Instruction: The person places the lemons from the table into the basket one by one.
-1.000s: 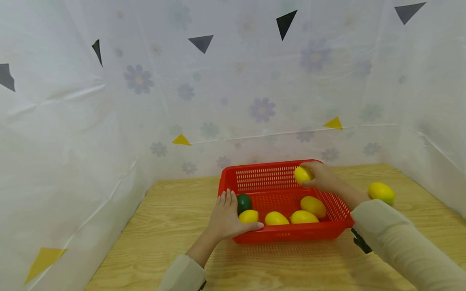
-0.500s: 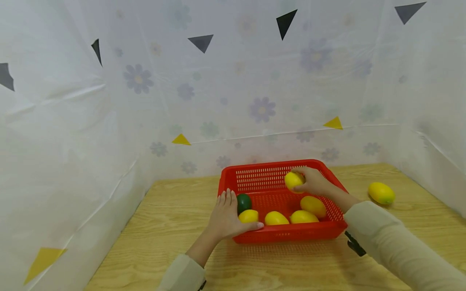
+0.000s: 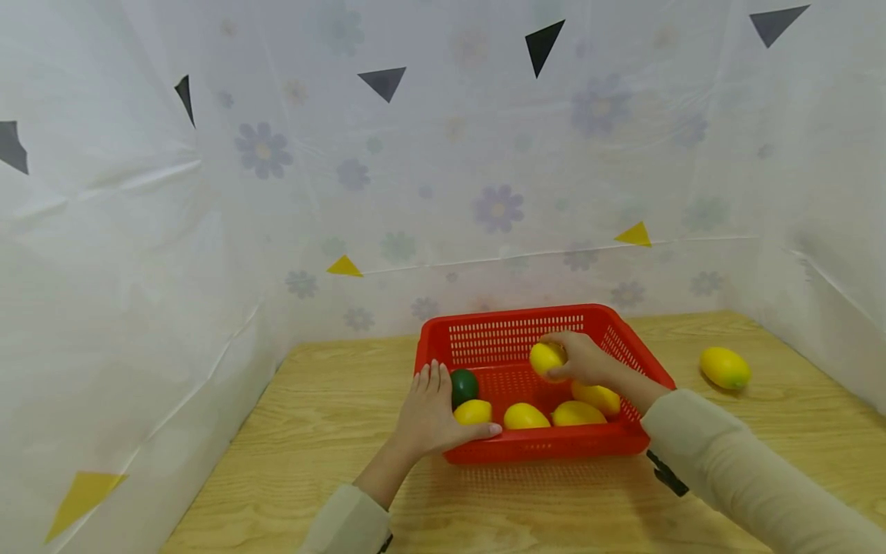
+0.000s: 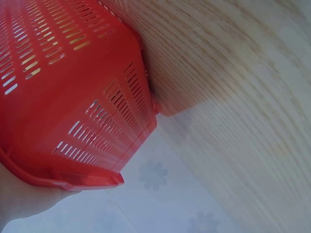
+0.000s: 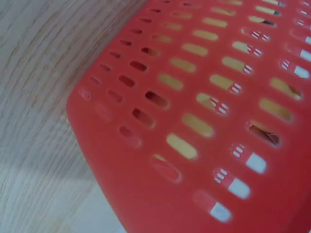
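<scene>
A red plastic basket (image 3: 554,445) with slotted sides stands on the table. My left hand (image 3: 429,412) rests over its near left corner, fingers straight along the left rim and thumb lying on the front rim. Over the basket's inside, my right hand (image 3: 588,362) holds a yellow lemon (image 3: 545,360) between thumb and fingers. Below it lie several fruits: a dark green one (image 3: 464,387) at the left, lemons (image 3: 526,416) along the front wall, and a deeper yellow fruit (image 3: 600,398) partly hidden by the right hand. Both wrist views are filled mostly by the basket's slotted wall (image 4: 63,97).
Another lemon (image 3: 724,368) lies on the wooden table (image 3: 332,415), to the right of the basket. White sheeting (image 3: 450,154) with flower prints and triangle marks encloses the table at the back and sides.
My right hand has carried the lemon left and down, from beside the basket's back right corner to lower over its middle. The left hand has kept still on the corner.
</scene>
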Demonstrator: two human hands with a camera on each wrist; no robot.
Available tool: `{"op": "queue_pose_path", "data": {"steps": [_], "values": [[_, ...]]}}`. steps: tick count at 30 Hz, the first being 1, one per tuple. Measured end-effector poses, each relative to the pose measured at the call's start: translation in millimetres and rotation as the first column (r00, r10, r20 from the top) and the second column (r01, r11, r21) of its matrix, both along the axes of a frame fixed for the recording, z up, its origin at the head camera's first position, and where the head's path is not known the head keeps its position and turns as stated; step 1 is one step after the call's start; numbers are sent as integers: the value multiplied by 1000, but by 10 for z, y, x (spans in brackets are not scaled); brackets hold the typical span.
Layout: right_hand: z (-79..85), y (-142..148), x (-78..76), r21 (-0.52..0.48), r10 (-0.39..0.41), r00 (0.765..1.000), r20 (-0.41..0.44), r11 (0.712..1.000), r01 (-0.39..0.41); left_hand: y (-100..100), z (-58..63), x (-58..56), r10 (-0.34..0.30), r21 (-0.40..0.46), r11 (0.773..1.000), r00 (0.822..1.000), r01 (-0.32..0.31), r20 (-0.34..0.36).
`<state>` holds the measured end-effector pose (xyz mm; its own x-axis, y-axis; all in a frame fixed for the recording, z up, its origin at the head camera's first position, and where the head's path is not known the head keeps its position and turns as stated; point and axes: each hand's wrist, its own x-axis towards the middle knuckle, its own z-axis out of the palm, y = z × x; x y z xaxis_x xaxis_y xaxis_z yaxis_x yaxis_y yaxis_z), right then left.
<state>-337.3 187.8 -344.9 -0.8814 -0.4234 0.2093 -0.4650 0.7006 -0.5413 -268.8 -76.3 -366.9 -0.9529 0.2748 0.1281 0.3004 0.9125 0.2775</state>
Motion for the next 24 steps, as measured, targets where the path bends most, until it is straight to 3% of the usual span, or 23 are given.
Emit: {"op": "queue_pose_path", "data": {"steps": [16,24], "values": [[-109,-156,83,64,6,1000,27,998,-8,15,2,2,-4,17,1000,1000,4,4],[-167,-206,89,77,-20,996,84,997,14,3,-7,-4,-3,13,1000,1000,2,2]]}}
